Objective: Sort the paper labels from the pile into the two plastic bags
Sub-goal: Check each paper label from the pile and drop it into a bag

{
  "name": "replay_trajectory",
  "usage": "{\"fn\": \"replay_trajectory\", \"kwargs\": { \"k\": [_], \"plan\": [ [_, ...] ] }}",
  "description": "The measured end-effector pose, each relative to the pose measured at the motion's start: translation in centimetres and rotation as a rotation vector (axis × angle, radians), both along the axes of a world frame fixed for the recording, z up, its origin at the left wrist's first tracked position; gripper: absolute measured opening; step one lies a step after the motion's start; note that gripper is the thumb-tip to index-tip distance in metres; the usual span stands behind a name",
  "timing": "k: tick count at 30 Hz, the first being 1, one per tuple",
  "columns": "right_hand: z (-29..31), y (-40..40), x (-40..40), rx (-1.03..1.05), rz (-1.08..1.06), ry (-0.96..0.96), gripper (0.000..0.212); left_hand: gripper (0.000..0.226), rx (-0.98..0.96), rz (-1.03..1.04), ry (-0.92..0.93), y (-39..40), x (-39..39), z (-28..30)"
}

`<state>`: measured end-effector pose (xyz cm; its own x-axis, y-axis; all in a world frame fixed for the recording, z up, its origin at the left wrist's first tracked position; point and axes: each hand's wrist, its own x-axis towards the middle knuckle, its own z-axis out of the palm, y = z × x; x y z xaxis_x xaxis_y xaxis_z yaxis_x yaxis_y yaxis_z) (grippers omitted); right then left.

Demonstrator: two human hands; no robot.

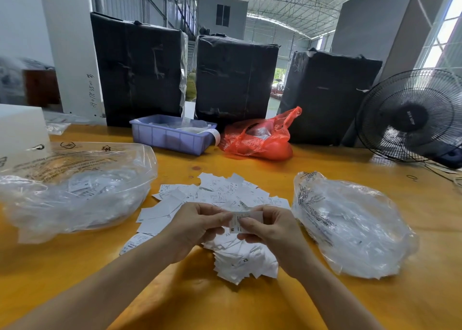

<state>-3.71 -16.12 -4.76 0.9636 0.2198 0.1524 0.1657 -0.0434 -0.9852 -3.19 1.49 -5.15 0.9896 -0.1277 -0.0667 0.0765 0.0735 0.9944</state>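
Observation:
A pile of white paper labels [220, 194] lies spread on the yellow table, with more labels [246, 262] heaped under my hands. My left hand [197, 226] and my right hand [268, 228] meet above the pile and pinch a small stack of labels [243, 218] between their fingertips; an "M" shows on one. A large clear plastic bag [75, 189] holding labels sits to the left. A second clear plastic bag [350, 224] with labels sits to the right.
A purple plastic tray [170, 139] and a red plastic bag [260, 137] stand behind the pile. Three black-wrapped bales [235, 79] line the table's far side. A black fan [412, 114] stands at the right, a white box [20, 127] at the left.

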Motion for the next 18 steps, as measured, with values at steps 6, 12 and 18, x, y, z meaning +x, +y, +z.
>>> {"fn": "replay_trajectory", "kwargs": {
  "k": [6, 12, 18],
  "plan": [
    [0.35, -0.32, 0.26, 0.079, -0.206, -0.154, 0.003, 0.010, 0.019, 0.005, 0.016, -0.11, -0.03, -0.07],
    [0.13, -0.03, 0.11, 0.034, -0.208, -0.244, 0.003, 0.025, 0.006, -0.030, 0.019, -0.30, -0.37, 0.16],
    [-0.13, 0.21, 0.06, -0.019, -0.257, -0.318, 0.011, 0.024, 0.001, -0.043, 0.036, -0.29, -0.49, 0.29]
  ]
}}
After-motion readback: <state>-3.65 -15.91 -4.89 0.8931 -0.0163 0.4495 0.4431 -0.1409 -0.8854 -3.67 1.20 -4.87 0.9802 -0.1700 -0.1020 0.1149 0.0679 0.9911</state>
